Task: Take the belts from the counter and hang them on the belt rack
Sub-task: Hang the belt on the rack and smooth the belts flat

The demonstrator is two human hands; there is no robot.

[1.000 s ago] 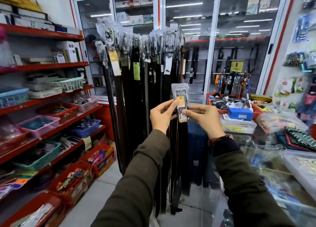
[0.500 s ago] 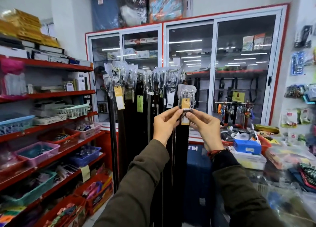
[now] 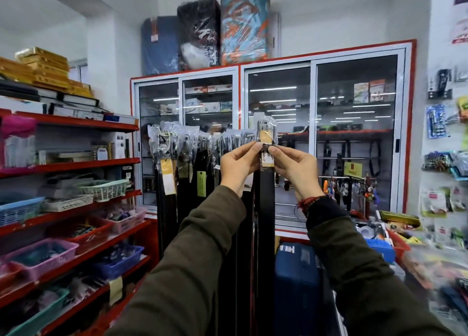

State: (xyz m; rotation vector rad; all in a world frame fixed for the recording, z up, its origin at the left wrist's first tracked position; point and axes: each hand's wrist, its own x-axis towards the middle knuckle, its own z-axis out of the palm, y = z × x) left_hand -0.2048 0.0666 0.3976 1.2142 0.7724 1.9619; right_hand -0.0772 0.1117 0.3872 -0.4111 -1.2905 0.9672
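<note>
I hold a black belt (image 3: 264,209) upright in front of me; its buckle end (image 3: 266,133) is wrapped in clear plastic with a yellow tag. My left hand (image 3: 238,164) and my right hand (image 3: 293,164) pinch it from both sides just below the buckle. The strap hangs straight down between my sleeves. Just behind and to the left, the belt rack (image 3: 202,143) carries several dark belts with plastic-wrapped buckles and paper tags. The held buckle is level with the top of the rack, at its right end. The rack's hooks are hidden.
Red shelves (image 3: 76,168) with baskets of small goods run along the left. A glass-door cabinet (image 3: 278,145) stands behind the rack. The counter (image 3: 405,247) at right is crowded with boxes and packets. A blue suitcase (image 3: 296,285) stands below, next to the belts.
Both hands have raised the belt from mid-rack height up to the level of the rack's top. The view has tilted upward, showing the cabinet top and the bundles on it.
</note>
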